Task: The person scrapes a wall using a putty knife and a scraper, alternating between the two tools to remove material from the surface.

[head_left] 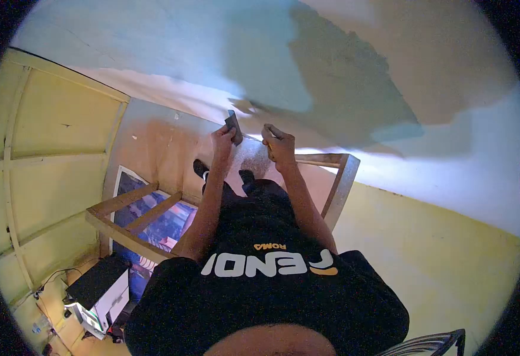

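My left hand [223, 141] is closed round a dark flat blade [234, 127], which stands up from the fingers close to the wall. A short gap to its right, my right hand [279, 144] is closed on a tool handle [270, 134], whose far end is hard to make out. The two hands are apart, both raised in front of my chest. Before them rises a wall [343, 77] with a pale blue coat and a greyish, ragged-edged patch, and shadows fall across it.
Wooden frame pieces [129, 237] stand at the left and another wooden frame [340, 190] at the right. A black-and-white machine [100, 291] is at the lower left, near a blue picture panel [138, 213]. Metal bars [432, 343] show at the lower right.
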A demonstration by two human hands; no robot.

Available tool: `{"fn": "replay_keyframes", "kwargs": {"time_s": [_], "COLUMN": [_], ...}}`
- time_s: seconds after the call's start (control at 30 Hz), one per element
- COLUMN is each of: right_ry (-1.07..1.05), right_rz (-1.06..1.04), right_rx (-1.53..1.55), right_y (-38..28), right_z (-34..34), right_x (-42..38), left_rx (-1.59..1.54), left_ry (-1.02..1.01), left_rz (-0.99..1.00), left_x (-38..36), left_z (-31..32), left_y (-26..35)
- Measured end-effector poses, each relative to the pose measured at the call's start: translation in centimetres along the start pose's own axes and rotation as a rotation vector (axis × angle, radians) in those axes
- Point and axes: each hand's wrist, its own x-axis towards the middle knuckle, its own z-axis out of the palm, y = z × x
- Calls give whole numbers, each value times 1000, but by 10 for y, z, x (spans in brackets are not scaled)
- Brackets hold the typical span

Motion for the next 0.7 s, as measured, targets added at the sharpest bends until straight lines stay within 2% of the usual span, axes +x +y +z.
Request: {"fn": "replay_keyframes", "kwargs": {"time_s": [0.07,0.17,0.23,0.37,0.47,0.57,0.63,0.7], "right_ry": [48,32,-1,45,1,-48,0,12], "right_rz": [54,1,36,122,170,127,160,186], "right_rx": [81,29,67,90,120,176,203,241], "right_y": [-4,-2,0,-8,-8,2,-2,-5], "right_z": [6,-7,-3,-6,-9,3,-7,-12], "right_x": [-7,-7,-2,-11,-8,-3,-13,-15], "left_rx": [39,78,51,58,27,34,85,127], "left_ry": [-1,-12,-37,35,5,-12,23,-28], "left_rz": [-13,-3,16,-34,-27,-8,5,3], "left_x": [1,12,9,12,13,13,12,14], "left_z": [1,-11,-13,-14,-15,-19,-12,-15], "left_y": [4,-7,-10,-13,-14,-20,-14,-11]}}
